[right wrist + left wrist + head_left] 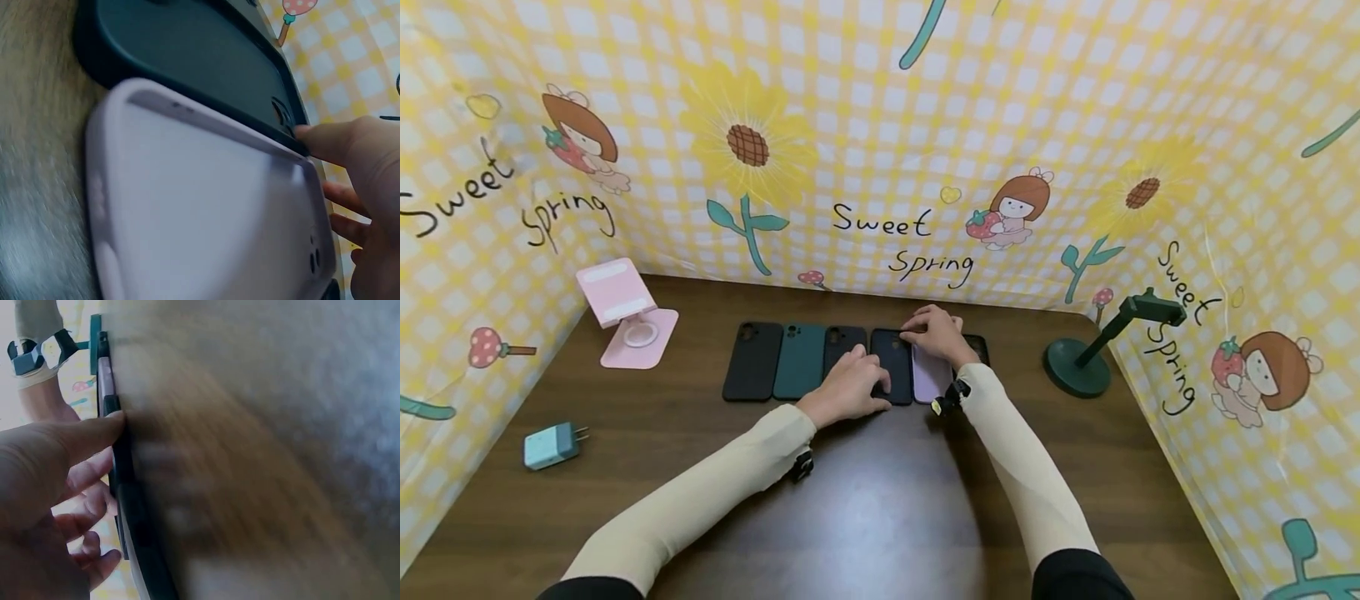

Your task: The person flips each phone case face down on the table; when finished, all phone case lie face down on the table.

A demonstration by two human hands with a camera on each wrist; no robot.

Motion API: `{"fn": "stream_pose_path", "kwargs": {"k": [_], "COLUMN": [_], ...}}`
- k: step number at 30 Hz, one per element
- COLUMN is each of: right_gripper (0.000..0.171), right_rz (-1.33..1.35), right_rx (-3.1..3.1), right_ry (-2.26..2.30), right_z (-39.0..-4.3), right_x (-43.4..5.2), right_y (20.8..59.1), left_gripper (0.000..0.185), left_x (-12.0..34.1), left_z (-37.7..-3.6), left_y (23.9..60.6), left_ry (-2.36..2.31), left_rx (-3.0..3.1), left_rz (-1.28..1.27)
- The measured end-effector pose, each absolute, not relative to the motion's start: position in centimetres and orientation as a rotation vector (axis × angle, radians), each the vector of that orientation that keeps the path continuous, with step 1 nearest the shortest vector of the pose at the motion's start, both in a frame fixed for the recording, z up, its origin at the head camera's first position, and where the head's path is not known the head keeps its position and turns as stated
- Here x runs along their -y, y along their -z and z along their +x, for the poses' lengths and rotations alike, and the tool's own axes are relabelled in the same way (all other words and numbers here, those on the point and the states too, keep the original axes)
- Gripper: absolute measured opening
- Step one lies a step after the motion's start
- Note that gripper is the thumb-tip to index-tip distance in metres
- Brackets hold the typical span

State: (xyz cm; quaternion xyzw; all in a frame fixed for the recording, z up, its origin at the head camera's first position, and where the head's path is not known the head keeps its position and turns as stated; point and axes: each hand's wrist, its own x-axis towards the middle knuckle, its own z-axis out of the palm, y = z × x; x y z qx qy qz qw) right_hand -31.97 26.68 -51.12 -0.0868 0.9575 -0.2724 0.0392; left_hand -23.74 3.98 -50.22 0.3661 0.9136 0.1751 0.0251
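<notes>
Dark wood table (880, 500), yellow checked backdrop on three sides. Row of phone cases near the back edge. Left hand (848, 387) rests with relaxed fingers on the near end of a black case (893, 360); right hand (937, 332) touches that case's far end with straight fingers, over the lilac case (928, 377) just beside it
</notes>
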Motion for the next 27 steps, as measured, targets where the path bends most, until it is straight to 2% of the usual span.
{"fn": "stream_pose_path", "kwargs": {"k": [6,13,20,27], "right_gripper": [0.018,0.024,0.036,0.042], "right_rz": [-0.237,-0.255,-0.289,-0.207], "right_rx": [-2.975,-2.911,-2.51,-2.008], "right_ry": [0.857,1.086,1.529,1.928], "right_z": [-32.4,-32.6,-32.4,-31.8], "right_x": [-26.0,-26.1,-26.6,-26.8], "right_y": [50.9,48.4,46.5,48.0], "left_gripper": [0.011,0.009,0.004,0.004], "left_x": [-3.9,-3.1,-1.8,-0.9], "left_z": [-23.9,-23.8,-23.0,-22.4], "left_y": [50.2,49.7,48.5,48.0], "left_ry": [-0.528,-0.67,-0.891,-1.006], "left_rx": [-2.828,-2.915,-2.891,-2.865], "left_rz": [1.21,1.259,1.252,1.31]}}
